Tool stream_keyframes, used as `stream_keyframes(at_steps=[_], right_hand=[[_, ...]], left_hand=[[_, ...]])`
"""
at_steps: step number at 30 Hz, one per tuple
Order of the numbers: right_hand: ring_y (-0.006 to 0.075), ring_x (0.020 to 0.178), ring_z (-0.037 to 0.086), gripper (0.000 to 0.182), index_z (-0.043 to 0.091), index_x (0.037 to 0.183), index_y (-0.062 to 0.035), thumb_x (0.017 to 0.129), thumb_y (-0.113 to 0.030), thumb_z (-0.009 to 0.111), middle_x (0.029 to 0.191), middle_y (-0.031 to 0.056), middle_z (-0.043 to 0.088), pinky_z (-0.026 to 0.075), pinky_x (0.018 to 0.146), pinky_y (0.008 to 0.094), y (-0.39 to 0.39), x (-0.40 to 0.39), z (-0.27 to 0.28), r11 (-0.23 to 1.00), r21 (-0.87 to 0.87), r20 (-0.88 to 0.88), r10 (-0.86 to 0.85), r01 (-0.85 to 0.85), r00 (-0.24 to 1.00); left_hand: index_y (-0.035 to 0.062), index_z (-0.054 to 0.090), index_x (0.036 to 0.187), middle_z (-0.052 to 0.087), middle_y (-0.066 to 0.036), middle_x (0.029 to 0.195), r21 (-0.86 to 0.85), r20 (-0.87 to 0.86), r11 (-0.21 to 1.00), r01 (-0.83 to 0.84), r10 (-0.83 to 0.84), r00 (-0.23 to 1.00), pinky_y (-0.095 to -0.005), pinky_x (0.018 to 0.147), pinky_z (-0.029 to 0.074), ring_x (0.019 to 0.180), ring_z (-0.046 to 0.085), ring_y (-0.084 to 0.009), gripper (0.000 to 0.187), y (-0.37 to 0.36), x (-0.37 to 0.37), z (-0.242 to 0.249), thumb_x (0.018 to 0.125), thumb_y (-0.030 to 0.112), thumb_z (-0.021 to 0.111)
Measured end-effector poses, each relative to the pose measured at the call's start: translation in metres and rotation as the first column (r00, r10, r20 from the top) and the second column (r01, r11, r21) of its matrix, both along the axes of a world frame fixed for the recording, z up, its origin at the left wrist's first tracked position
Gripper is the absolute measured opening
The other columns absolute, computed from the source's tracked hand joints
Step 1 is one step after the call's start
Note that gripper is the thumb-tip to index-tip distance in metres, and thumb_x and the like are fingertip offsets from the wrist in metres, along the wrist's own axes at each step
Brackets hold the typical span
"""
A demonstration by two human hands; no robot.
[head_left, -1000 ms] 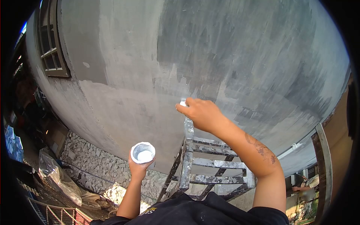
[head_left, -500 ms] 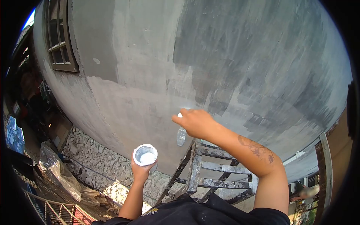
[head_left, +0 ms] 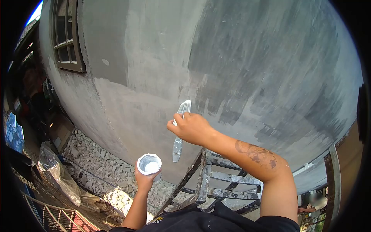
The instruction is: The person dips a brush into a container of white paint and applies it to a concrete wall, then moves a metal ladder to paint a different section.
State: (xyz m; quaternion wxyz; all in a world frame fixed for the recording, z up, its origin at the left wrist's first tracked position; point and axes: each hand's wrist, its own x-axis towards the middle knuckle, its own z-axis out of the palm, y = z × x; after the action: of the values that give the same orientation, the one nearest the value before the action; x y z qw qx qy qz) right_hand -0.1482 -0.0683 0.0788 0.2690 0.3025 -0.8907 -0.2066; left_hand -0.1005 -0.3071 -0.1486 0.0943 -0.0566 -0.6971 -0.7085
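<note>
Held in my right hand (head_left: 190, 128) is a paintbrush (head_left: 177, 150), gripped around its middle. Its pale bristles point up at the grey wall (head_left: 147, 112), and the paint-spotted handle hangs below my fingers. The bristle tips overlap the wall just left of a darker painted patch (head_left: 232, 73). Lower down, my left hand (head_left: 143, 181) is wrapped round a small paint cup (head_left: 145, 162). White paint shows inside the cup, and its rim is smeared with white.
A paint-splattered ladder (head_left: 203, 179) stands close in front of me by the wall. Rubble (head_left: 91, 154) covers the ground at left. Clear plastic sheeting (head_left: 58, 179) and a metal rack (head_left: 54, 216) lie lower left. A window (head_left: 66, 38) is upper left; a person (head_left: 317, 202) appears at lower right.
My right hand has moved left and a little down, and the brush's bristles now show above it. The view has shifted slightly; my left hand still holds the cup.
</note>
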Motion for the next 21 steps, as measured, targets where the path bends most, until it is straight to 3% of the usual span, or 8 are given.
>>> stream_keyframes(at_steps=[2,6,7,9,11,13,17,21], right_hand=[[0.0278,0.073,0.072,0.025,0.060,0.104,-0.0102,0.081,-0.006,0.068,0.087,0.0121,0.061,0.057,0.054,0.0381,-0.003,0.000,0.037,0.988,-0.155,0.080,-0.001,0.014,0.997],[0.0234,0.067,0.068,0.022,0.062,0.097,-0.0125,0.078,-0.005,0.071,0.079,0.0060,0.060,0.053,0.051,0.0365,0.003,-0.005,0.166,0.956,-0.289,-0.357,-0.069,-0.040,0.931],[0.0234,0.067,0.068,0.022,0.062,0.097,-0.0125,0.078,-0.005,0.071,0.079,0.0060,0.060,0.053,0.051,0.0365,-0.001,-0.006,0.179,0.957,-0.287,-0.355,-0.065,-0.042,0.933],[0.0215,0.064,0.066,0.019,0.063,0.093,-0.0130,0.077,-0.007,0.072,0.075,0.0034,0.059,0.052,0.050,0.0337,-0.008,-0.008,0.190,0.991,-0.057,-0.636,0.056,-0.120,0.769],[0.0194,0.065,0.065,0.014,0.064,0.092,-0.0113,0.079,-0.010,0.070,0.077,0.0034,0.060,0.052,0.051,0.0297,-0.018,-0.023,0.148,0.998,0.038,-0.546,0.071,-0.059,0.835],[0.0218,0.068,0.068,0.014,0.064,0.091,-0.0083,0.079,-0.011,0.071,0.078,0.0067,0.061,0.056,0.057,0.0343,-0.018,-0.043,0.070,0.992,0.121,-0.272,0.059,-0.027,0.960],[0.0318,0.073,0.071,0.019,0.063,0.099,-0.0095,0.082,-0.004,0.067,0.085,0.0130,0.062,0.058,0.061,0.0430,-0.034,-0.019,0.046,0.991,-0.122,0.255,-0.011,0.044,0.967],[0.0288,0.072,0.069,0.027,0.064,0.103,-0.0123,0.079,0.000,0.066,0.085,0.0102,0.062,0.054,0.056,0.0411,-0.012,-0.030,0.145,0.950,-0.311,-0.182,-0.039,-0.020,0.983]], left_hand=[[0.0036,0.056,0.123,0.068,-0.009,0.113,0.006,-0.010,1.000,-0.006,0.006,1.000,-0.0350,0.094,0.053,0.105,0.066,-0.0218,0.077,-0.001,-0.001,0.002,0.059,0.008,0.098],[0.0024,0.056,0.125,0.067,-0.009,0.117,0.015,0.014,1.000,0.000,0.000,1.000,-0.0353,0.097,0.053,0.109,0.065,-0.0212,0.077,-0.005,0.000,-0.002,0.059,0.002,0.095],[0.0024,0.056,0.125,0.067,-0.009,0.117,0.018,0.017,1.000,-0.003,0.003,1.000,-0.0353,0.097,0.053,0.109,0.065,-0.0212,0.077,-0.004,0.000,-0.001,0.059,0.002,0.095],[0.0026,0.056,0.125,0.068,-0.009,0.117,0.030,0.023,1.000,-0.004,0.003,1.000,-0.0354,0.097,0.053,0.109,0.066,-0.0212,0.077,-0.003,0.001,0.003,0.059,0.003,0.095],[0.0026,0.056,0.124,0.068,-0.009,0.116,-0.011,0.029,1.000,-0.003,0.003,1.000,-0.0354,0.097,0.053,0.108,0.066,-0.0211,0.077,-0.003,0.004,0.006,0.059,0.003,0.095],[0.0026,0.056,0.124,0.068,-0.009,0.116,-0.050,0.027,0.999,-0.001,0.002,1.000,-0.0354,0.097,0.053,0.108,0.066,-0.0210,0.076,0.000,0.006,0.006,0.059,0.003,0.095],[0.0032,0.056,0.124,0.069,-0.009,0.113,-0.010,0.000,1.000,0.027,-0.027,1.000,-0.0354,0.094,0.053,0.105,0.066,-0.0214,0.077,-0.005,0.007,0.002,0.059,0.009,0.098],[0.0034,0.056,0.124,0.068,-0.009,0.114,-0.017,0.012,1.000,0.018,-0.018,1.000,-0.0352,0.095,0.053,0.107,0.066,-0.0216,0.079,-0.010,0.009,-0.001,0.058,0.009,0.098]])
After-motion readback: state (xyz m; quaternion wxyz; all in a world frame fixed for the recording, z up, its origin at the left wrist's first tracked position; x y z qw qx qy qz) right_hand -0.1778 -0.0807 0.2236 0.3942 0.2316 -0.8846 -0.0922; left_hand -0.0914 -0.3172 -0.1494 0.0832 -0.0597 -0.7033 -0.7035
